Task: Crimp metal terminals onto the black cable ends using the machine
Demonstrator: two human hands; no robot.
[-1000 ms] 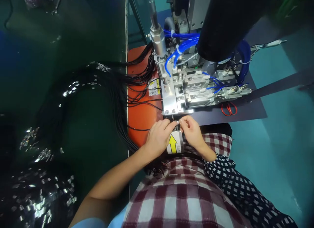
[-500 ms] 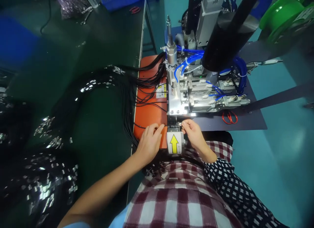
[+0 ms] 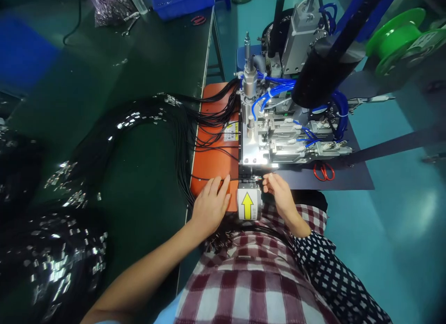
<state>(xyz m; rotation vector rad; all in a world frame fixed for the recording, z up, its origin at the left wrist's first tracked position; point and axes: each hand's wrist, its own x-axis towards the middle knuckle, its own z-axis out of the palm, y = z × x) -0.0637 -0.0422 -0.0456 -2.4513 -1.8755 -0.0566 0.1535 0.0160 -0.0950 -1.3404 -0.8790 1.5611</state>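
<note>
My left hand (image 3: 212, 202) lies on the orange cover (image 3: 218, 164), fingers stretched out and slightly apart, fingertips by a thin black cable (image 3: 200, 178). That cable runs rightward across the cover to a small black fixture (image 3: 246, 180), where its bright metal end (image 3: 258, 178) sticks out. Just right of this end is my right hand (image 3: 281, 197), thumb and forefinger closed together; whether something fine is between them is too small to see. Below the fixture sits a block with a yellow arrow (image 3: 247, 205). A metal machine (image 3: 254, 145) stands directly beyond my hands.
A thick bundle of black cables (image 3: 132, 115) curves over the dark table (image 3: 146, 184). Red-handled scissors (image 3: 324, 171) lie on the machine's grey base plate (image 3: 355, 175). Blue air hoses (image 3: 278, 88) and a black cylinder (image 3: 311, 78) rise above; a green spool (image 3: 393, 41) is at upper right.
My right hand has drawn a little to the right, off the cable's metal end. The left hand's fingers have straightened and flattened on the cover. The whole view has shifted slightly.
</note>
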